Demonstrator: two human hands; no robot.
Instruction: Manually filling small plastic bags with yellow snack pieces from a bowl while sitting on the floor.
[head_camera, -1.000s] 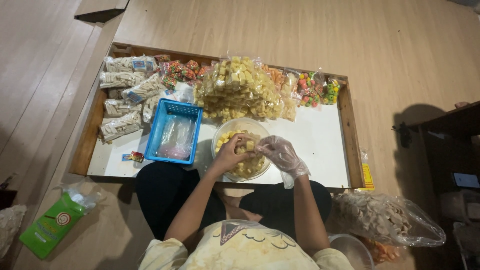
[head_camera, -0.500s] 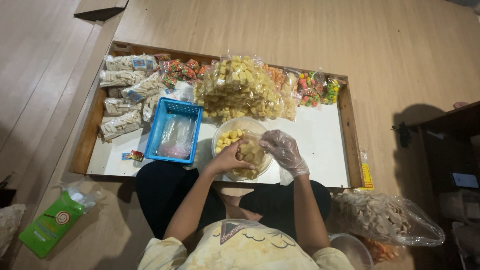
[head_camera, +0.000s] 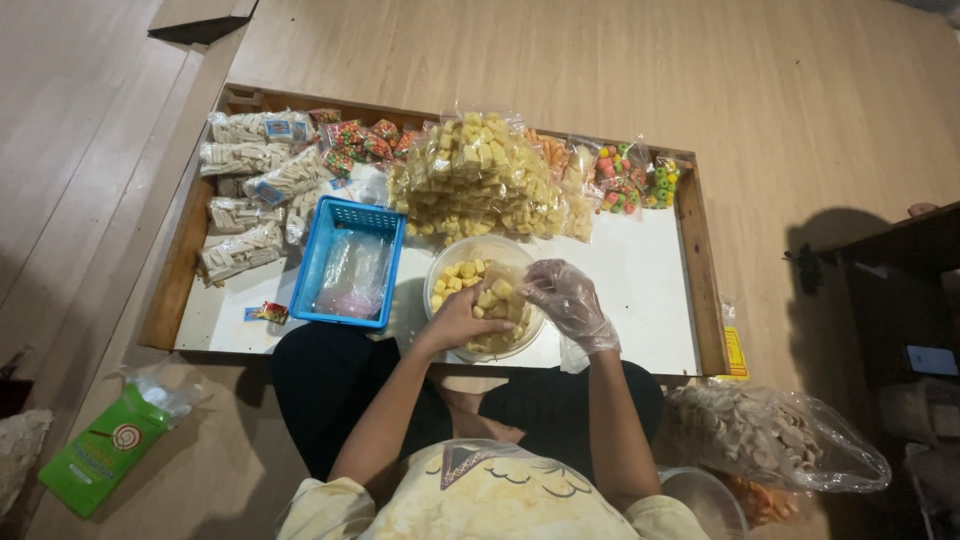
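Note:
A clear round bowl (head_camera: 447, 257) of yellow cube snacks stands at the near edge of a low white tray table (head_camera: 640, 290). My left hand (head_camera: 455, 322) is bare and holds a small clear bag (head_camera: 500, 305) partly filled with yellow cubes over the bowl. My right hand (head_camera: 570, 300), in a thin clear plastic glove, is at the bag's right side with its fingers on the bag's mouth. Whether it holds cubes I cannot tell.
A pile of packed yellow snack bags (head_camera: 480, 175) lies behind the bowl. A blue basket (head_camera: 350, 262) of empty bags sits to its left, white stick-snack packs (head_camera: 250, 190) beyond, colourful ring snacks (head_camera: 630, 180) at the far right. A large cracker bag (head_camera: 770, 435) and green packet (head_camera: 100, 450) lie on the floor.
The small bag and my left hand have dropped lower over the bowl. My gloved right hand has shifted slightly right and back to the bag's mouth.

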